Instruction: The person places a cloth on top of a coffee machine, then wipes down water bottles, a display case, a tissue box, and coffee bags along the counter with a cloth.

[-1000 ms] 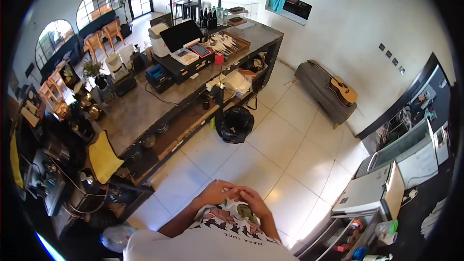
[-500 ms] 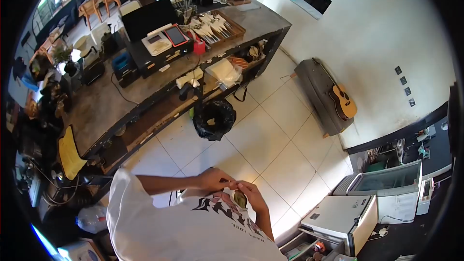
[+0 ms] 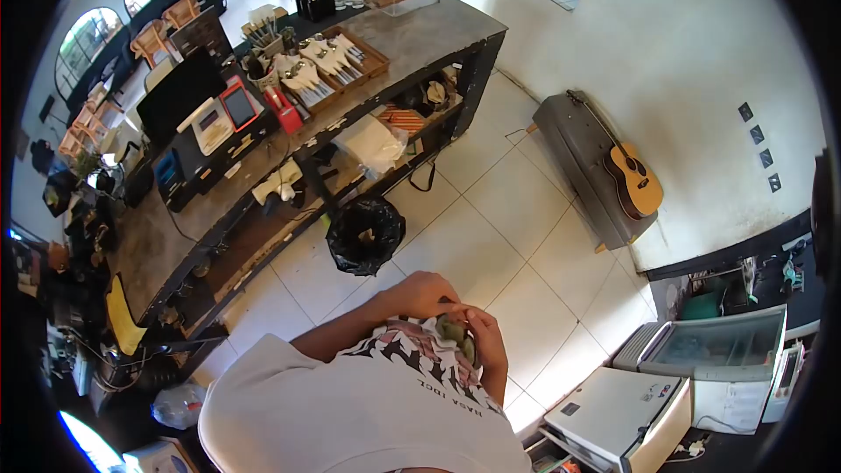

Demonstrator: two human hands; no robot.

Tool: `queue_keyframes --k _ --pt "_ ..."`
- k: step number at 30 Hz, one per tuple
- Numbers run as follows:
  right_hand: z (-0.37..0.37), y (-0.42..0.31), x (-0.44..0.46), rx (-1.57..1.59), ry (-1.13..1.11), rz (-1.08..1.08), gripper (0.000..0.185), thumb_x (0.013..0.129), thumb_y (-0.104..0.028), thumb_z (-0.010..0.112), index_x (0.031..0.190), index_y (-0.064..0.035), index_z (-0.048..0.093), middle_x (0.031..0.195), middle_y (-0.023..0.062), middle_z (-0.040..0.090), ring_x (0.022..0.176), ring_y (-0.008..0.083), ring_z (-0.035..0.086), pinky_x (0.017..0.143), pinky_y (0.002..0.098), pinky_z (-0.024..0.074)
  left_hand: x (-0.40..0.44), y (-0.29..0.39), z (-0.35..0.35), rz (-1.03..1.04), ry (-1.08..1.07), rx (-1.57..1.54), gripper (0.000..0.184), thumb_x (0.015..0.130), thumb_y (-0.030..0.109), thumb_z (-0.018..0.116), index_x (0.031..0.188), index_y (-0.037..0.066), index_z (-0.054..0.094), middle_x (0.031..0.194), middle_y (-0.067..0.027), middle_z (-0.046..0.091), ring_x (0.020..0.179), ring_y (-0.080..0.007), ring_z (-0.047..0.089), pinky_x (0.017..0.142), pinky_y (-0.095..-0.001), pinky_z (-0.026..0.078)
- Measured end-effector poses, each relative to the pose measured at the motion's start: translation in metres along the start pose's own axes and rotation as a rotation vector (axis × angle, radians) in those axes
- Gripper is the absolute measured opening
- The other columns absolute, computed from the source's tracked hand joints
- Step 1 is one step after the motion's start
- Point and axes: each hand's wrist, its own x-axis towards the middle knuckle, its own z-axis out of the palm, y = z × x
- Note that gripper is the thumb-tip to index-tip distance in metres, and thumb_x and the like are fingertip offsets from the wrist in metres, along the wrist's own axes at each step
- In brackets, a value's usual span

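Note:
My left hand (image 3: 427, 294) and my right hand (image 3: 484, 335) meet in front of the white printed shirt. Both are closed, with the fingertips pinched together. Below the fingers, against the right palm, shows a greenish bundle (image 3: 455, 331) with a pale, shiny edge; its exact kind I cannot make out. The left fingers touch its top, but what lies between them is hidden.
A bin lined with a black bag (image 3: 366, 235) stands on the tiled floor ahead. Beyond it runs a long counter (image 3: 438, 24) bearing a cutlery tray (image 3: 372, 66). A guitar (image 3: 632, 180) leans on a grey bench (image 3: 574, 166). A white chest freezer (image 3: 613, 412) is at right.
The view has shifted, so the counter and bin sit further left. My hands remain together, now higher and further right in view, with more of the greenish bundle showing.

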Motion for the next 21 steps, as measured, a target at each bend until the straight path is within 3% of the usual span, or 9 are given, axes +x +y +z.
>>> queue_keyframes --k 5,8,11,13,18,21 --pt "-0.051 -0.075 0.071 -0.098 -0.216 0.013 0.032 0.100 -0.024 0.052 0.114 0.0014 0.065 0.107 0.0077 0.068 0.102 0.0164 0.061 0.094 0.0310 0.0460 0.077 0.019 -0.036 -0.027 0.104 0.066 0.028 0.087 0.036 0.063 0.088 0.011 0.074 0.082 -0.0127 0.069 0.079 -0.0341 0.064 0.070 -0.0419 0.049" --pt "-0.075 -0.109 0.120 -0.249 -0.350 -0.028 0.033 0.100 -0.024 0.049 0.114 0.0014 0.065 0.106 0.0082 0.068 0.099 0.0183 0.062 0.093 0.0321 0.0458 0.100 0.015 -0.034 -0.044 0.421 0.078 0.027 0.086 0.034 0.067 0.092 0.008 0.074 0.085 -0.0119 0.070 0.082 -0.0316 0.066 0.074 -0.0383 0.052" --pt "-0.084 -0.135 0.159 -0.404 -0.492 -0.022 0.031 0.099 -0.023 0.051 0.112 0.0017 0.067 0.105 0.0061 0.069 0.096 0.0147 0.061 0.090 0.0298 0.0449 0.111 0.014 -0.036 -0.186 0.456 -0.116 0.025 0.086 0.032 0.067 0.091 0.008 0.074 0.087 -0.0127 0.071 0.081 -0.0318 0.067 0.073 -0.0370 0.053" --pt "-0.081 -0.141 0.189 -0.419 -0.533 0.047 0.029 0.098 -0.020 0.053 0.113 0.0015 0.066 0.104 0.0044 0.069 0.097 0.0131 0.061 0.089 0.0295 0.0450 0.124 0.005 -0.049 -0.249 0.506 -0.205 0.024 0.086 0.030 0.067 0.091 0.009 0.075 0.088 -0.0131 0.071 0.080 -0.0319 0.067 0.073 -0.0364 0.054" --pt "-0.060 -0.138 0.255 -0.163 -0.551 0.142 0.025 0.096 -0.018 0.055 0.111 -0.0003 0.064 0.100 0.0060 0.068 0.093 0.0141 0.062 0.085 0.0289 0.0489 0.150 -0.034 -0.073 -0.395 0.630 -0.005 0.027 0.086 0.034 0.065 0.087 0.008 0.073 0.083 -0.0131 0.069 0.080 -0.0335 0.066 0.070 -0.0397 0.052" --pt "-0.067 -0.140 0.299 -0.185 -0.606 0.183 0.026 0.096 -0.021 0.058 0.113 -0.0018 0.063 0.098 0.0036 0.067 0.093 0.0105 0.060 0.081 0.0250 0.0456 0.178 -0.062 -0.087 -0.442 0.663 -0.020 0.024 0.085 0.031 0.062 0.083 0.008 0.068 0.080 -0.0131 0.067 0.077 -0.0346 0.064 0.068 -0.0430 0.050"
